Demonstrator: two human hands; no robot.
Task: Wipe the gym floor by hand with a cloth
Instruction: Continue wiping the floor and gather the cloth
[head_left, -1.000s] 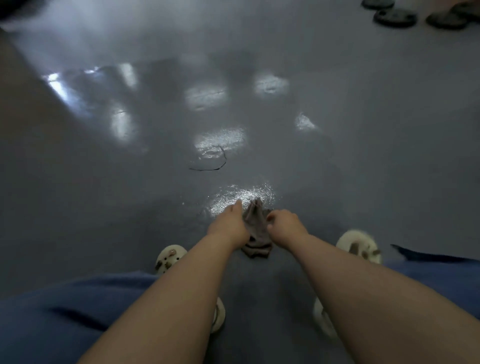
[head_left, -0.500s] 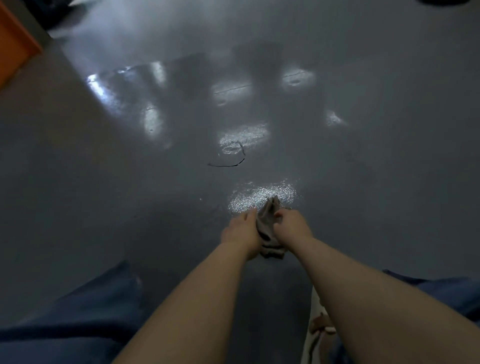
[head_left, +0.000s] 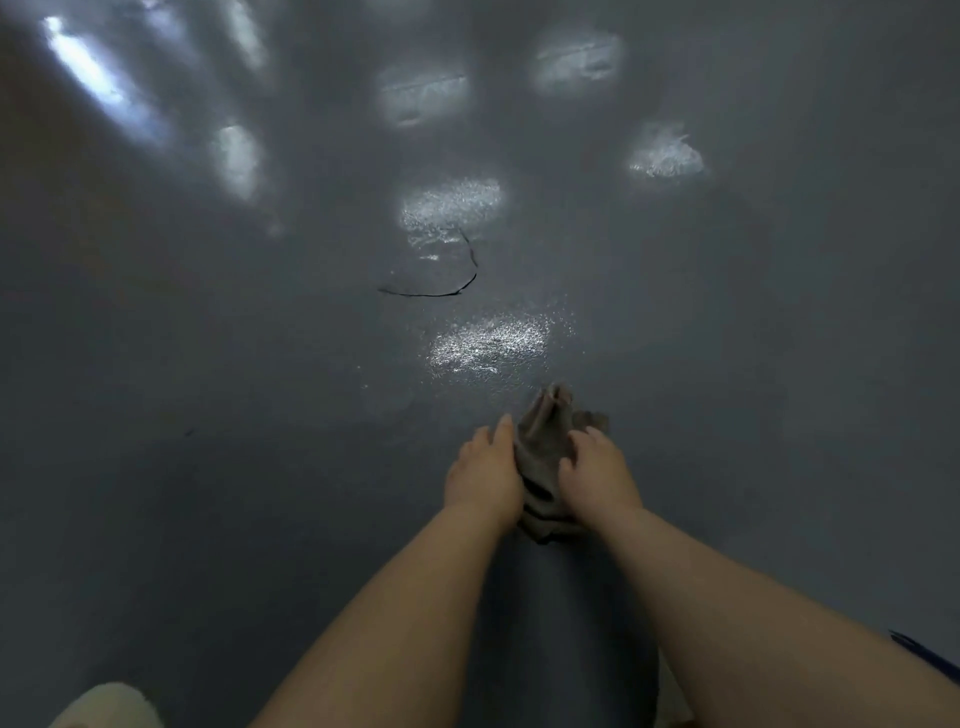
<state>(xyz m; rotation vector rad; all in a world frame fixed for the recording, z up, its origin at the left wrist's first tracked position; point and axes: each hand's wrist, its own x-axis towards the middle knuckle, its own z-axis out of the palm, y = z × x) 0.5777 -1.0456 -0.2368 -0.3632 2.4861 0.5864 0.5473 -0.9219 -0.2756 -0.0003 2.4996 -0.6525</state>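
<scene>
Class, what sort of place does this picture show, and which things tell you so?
Probably an indoor hall or gym: a wide, glossy grey coated floor reflecting overhead lights, with a curved crack in its coating.

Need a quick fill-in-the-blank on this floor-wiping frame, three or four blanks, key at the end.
1. The bunched cloth lies on the grey ____.
2. The cloth sits ____ the left hand and the right hand.
3. The dark curved crack in the floor lies ____ from the person than the cloth.
4. The number of hands touching the cloth is ____.

Missing words: floor; between; farther; two
</scene>
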